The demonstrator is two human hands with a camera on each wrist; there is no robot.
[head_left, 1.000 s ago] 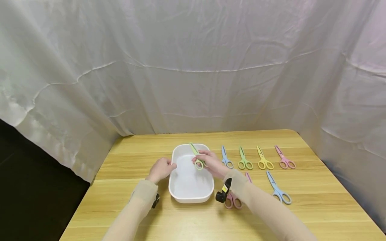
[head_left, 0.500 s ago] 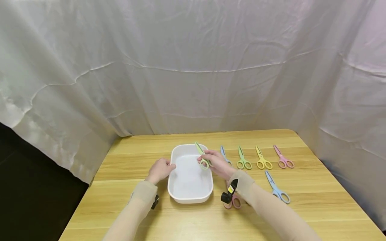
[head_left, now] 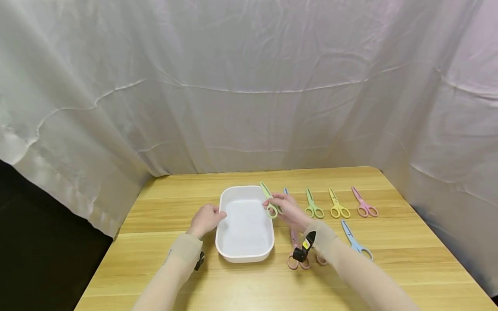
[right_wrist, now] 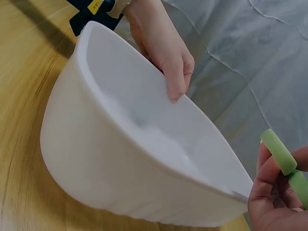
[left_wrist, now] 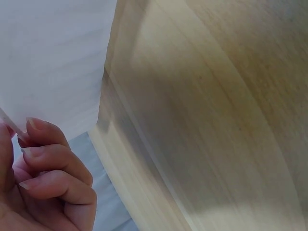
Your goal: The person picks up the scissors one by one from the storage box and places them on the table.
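My left hand (head_left: 205, 220) pinches the left rim of a white plastic basin (head_left: 246, 259), thumb over the edge and fingers curled on the outside, as the left wrist view shows of the fingers (left_wrist: 57, 163). Nothing lies inside the basin. In my right hand (head_left: 289, 211) is a pair of light green scissors (head_left: 266, 190), gripped near the handle loops with the tip pointing away. They hang above the basin's right rim. The right wrist view catches part of the green handle (right_wrist: 279, 151) between the fingers. A pair of blue scissors (head_left: 285, 191) is mostly hidden behind this hand.
Right of the basin, green scissors (head_left: 310, 198), yellow scissors (head_left: 335, 200) and pink scissors (head_left: 359, 198) lie in a back row. Closer in are pink scissors (head_left: 294, 239), another pink handle (head_left: 321, 260) under the right forearm, and blue scissors (head_left: 350, 235). A grey curtain (head_left: 249, 129) hangs behind the table.
My right hand has drifted right with the green scissors, from over the middle of the basin to its right rim. My left hand keeps its hold on the basin.
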